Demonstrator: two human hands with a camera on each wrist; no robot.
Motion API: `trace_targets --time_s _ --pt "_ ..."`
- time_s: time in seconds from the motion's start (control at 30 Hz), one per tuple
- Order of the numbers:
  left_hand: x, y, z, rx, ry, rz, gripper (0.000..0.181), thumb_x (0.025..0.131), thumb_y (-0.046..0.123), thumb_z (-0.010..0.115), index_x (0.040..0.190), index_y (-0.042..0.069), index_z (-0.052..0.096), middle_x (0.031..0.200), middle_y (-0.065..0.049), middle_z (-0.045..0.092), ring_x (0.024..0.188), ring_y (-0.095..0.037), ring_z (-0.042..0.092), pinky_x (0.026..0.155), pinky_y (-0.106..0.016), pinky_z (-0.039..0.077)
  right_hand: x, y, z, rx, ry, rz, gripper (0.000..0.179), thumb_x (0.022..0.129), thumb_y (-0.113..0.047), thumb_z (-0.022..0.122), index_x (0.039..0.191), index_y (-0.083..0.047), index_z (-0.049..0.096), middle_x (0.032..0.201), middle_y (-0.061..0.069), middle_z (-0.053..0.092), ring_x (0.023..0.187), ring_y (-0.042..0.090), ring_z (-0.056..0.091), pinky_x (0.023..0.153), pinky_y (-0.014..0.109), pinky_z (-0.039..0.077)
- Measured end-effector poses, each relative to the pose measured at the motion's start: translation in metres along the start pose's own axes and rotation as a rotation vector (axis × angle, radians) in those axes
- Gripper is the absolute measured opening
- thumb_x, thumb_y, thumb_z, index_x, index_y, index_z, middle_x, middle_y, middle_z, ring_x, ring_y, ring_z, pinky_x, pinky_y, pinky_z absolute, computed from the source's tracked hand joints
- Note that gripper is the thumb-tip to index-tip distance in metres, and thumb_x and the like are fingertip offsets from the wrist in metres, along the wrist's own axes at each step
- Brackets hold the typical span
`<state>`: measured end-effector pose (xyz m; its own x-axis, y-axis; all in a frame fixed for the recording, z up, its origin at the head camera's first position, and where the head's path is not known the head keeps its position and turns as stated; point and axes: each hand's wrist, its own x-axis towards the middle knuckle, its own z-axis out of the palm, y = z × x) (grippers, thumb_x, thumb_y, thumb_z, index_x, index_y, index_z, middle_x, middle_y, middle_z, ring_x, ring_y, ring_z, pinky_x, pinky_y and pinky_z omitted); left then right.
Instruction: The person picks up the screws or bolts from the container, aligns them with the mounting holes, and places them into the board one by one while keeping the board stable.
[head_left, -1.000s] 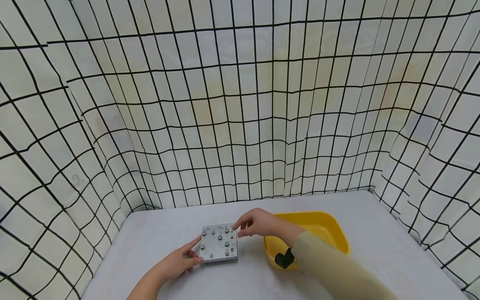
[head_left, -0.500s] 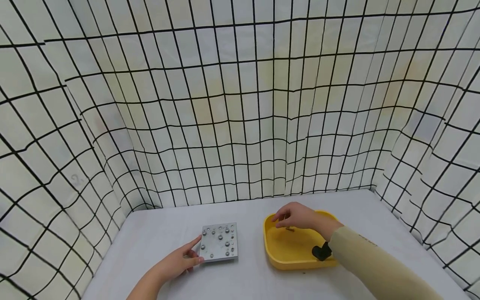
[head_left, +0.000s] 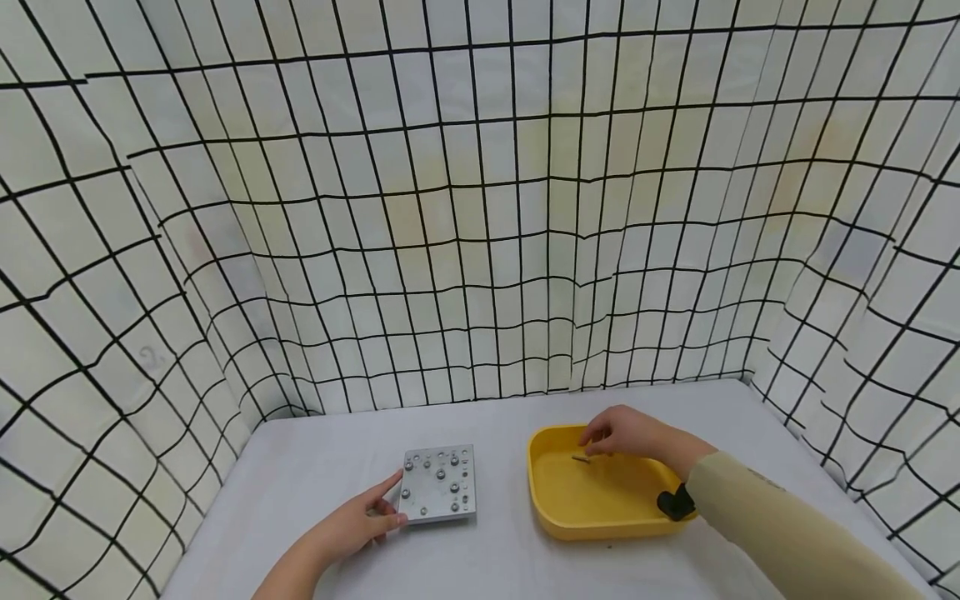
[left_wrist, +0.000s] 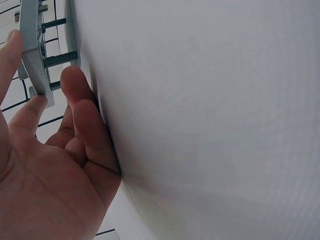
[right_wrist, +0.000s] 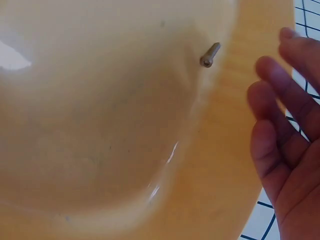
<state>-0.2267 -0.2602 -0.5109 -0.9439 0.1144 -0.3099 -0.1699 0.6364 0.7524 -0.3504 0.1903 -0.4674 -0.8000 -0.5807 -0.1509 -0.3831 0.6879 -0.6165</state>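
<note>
A grey metal plate [head_left: 438, 492] studded with several socket-head bolts lies on the table. My left hand [head_left: 358, 523] grips its left side between thumb and fingers. The left wrist view shows threaded bolt ends [left_wrist: 61, 59] sticking out below the plate, above the curled lower fingers. My right hand [head_left: 628, 432] hovers over the far side of a yellow tray [head_left: 600, 504], fingers loosely bent, holding nothing visible. One bolt [right_wrist: 210, 55] lies in the tray near its wall, apart from the fingers in the right wrist view.
A black wrist-worn device [head_left: 675, 502] sits at the right sleeve, over the tray's right side. A small dark speck [head_left: 610, 547] lies on the white table in front of the tray. White sheets with a black grid [head_left: 480, 250] enclose the back and sides.
My right hand has left the plate's right edge and moved right, over the tray. The left hand and the plate have stayed in place. The tray's bolt has come into view.
</note>
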Motion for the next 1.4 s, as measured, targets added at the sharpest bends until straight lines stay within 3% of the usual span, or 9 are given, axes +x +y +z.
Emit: trace_targets --time_s 0.33,0.6,0.9,1.23,1.4 --pt "-0.002 0.0 -0.001 -0.008 -0.005 0.017 0.085 0.086 0.038 0.076 0.155 0.013 0.035 0.096 -0.003 0.057 0.075 -0.02 0.054 0.065 -0.032 0.045 0.007 -0.005 0.006 -0.289 -0.038 0.014 0.005 0.089 -0.021 0.076 0.093 -0.019 0.077 0.082 -0.012 0.061 0.075 0.011 0.054 0.071 0.029 0.048" --pt "-0.004 0.002 -0.002 -0.02 -0.002 0.021 0.084 0.086 0.039 0.076 0.155 0.013 0.034 0.096 -0.003 0.057 0.076 -0.02 0.053 0.066 -0.033 0.045 0.013 -0.01 0.012 -0.445 -0.078 -0.006 0.005 0.09 -0.022 0.074 0.092 -0.018 0.074 0.079 -0.011 0.058 0.074 0.012 0.05 0.075 0.032 0.046" --pt "-0.003 -0.002 -0.001 -0.02 -0.006 0.038 0.084 0.087 0.038 0.075 0.155 0.013 0.034 0.096 -0.002 0.057 0.076 -0.019 0.053 0.065 -0.031 0.045 0.017 -0.006 0.02 -0.509 -0.097 -0.088 0.01 0.091 -0.022 0.073 0.083 -0.02 0.068 0.07 -0.011 0.052 0.066 0.009 0.047 0.066 0.028 0.043" --pt "-0.004 -0.001 -0.002 -0.022 -0.005 0.038 0.084 0.086 0.038 0.075 0.155 0.012 0.034 0.096 -0.003 0.057 0.076 -0.019 0.053 0.065 -0.031 0.045 0.018 -0.006 0.023 -0.548 -0.079 -0.124 0.016 0.092 -0.022 0.072 0.079 -0.02 0.064 0.07 -0.011 0.05 0.067 0.009 0.045 0.068 0.028 0.043" --pt "-0.005 0.001 -0.001 -0.025 -0.009 0.033 0.084 0.086 0.038 0.075 0.155 0.012 0.034 0.096 -0.003 0.057 0.076 -0.019 0.053 0.065 -0.031 0.045 0.016 -0.009 0.025 -0.499 -0.098 -0.067 0.022 0.093 -0.022 0.071 0.075 -0.018 0.06 0.067 -0.009 0.046 0.066 0.009 0.045 0.069 0.029 0.041"
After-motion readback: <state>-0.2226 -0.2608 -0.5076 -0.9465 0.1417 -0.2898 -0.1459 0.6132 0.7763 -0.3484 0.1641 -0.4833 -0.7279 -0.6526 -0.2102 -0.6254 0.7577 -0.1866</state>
